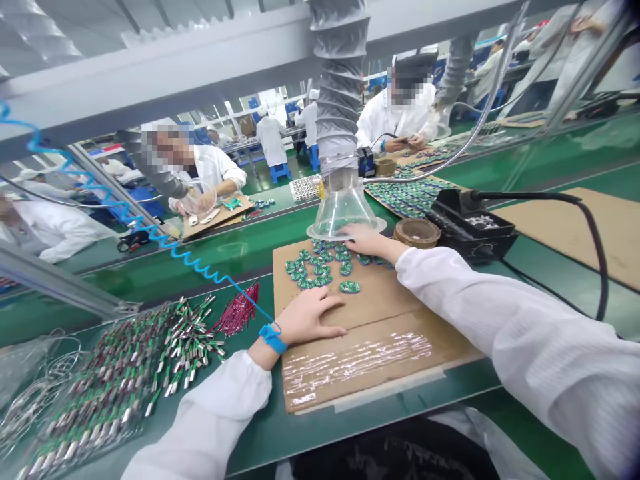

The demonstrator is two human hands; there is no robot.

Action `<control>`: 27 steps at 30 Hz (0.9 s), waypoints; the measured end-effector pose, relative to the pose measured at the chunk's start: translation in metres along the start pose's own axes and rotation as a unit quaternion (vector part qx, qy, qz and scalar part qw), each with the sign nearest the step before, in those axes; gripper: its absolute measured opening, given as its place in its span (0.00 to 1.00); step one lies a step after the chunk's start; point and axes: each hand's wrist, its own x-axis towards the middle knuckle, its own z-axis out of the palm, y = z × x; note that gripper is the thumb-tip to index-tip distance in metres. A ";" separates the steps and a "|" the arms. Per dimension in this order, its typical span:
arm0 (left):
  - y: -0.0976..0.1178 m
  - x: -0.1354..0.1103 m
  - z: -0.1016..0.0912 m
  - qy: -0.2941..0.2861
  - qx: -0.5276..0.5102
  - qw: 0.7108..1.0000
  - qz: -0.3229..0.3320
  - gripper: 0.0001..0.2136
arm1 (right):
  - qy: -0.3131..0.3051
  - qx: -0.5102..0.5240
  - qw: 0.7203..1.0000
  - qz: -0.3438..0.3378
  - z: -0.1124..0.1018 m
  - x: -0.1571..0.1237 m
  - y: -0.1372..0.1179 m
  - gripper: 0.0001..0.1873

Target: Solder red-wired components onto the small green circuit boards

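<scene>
Small green circuit boards (311, 270) lie in a loose cluster on a brown cardboard sheet (385, 313). One circuit board (349, 287) sits apart, nearer to me. My left hand (311, 316) rests on the cardboard just in front of the cluster, fingers spread, with nothing visible in it; a blue wrist strap (273, 339) circles that wrist. Beyond the cluster, my right hand (364, 240) reaches over more boards under the rim of a clear fume hood (347, 207). Its fingertips are partly hidden there, and I cannot make out whether they hold anything.
Wired parts with green leads (187, 340) and a bundle of red wires (239, 310) lie at left. A black soldering station (473, 227) and a round brown dish (417, 233) stand at right. A blue coiled cord (150, 230) crosses the left side. Co-workers sit opposite.
</scene>
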 end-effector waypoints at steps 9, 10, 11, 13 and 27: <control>0.000 -0.014 -0.001 0.088 -0.191 0.971 -0.118 0.14 | 0.062 0.029 0.998 0.000 -0.035 -0.047 -0.041 0.18; -0.001 -0.016 -0.001 0.105 -0.207 0.962 -0.144 0.11 | 0.065 0.040 0.997 -0.003 -0.037 -0.061 -0.056 0.18; -0.003 -0.017 -0.001 0.119 -0.217 0.955 -0.165 0.10 | 0.061 0.054 0.997 -0.008 -0.038 -0.075 -0.073 0.18; -0.005 -0.018 -0.002 0.135 -0.222 0.947 -0.190 0.10 | 0.053 0.086 0.995 -0.002 -0.034 -0.096 -0.105 0.19; -0.004 -0.007 -0.002 0.104 -0.316 0.917 -0.218 0.06 | -0.032 0.106 0.993 0.035 0.003 -0.083 -0.121 0.12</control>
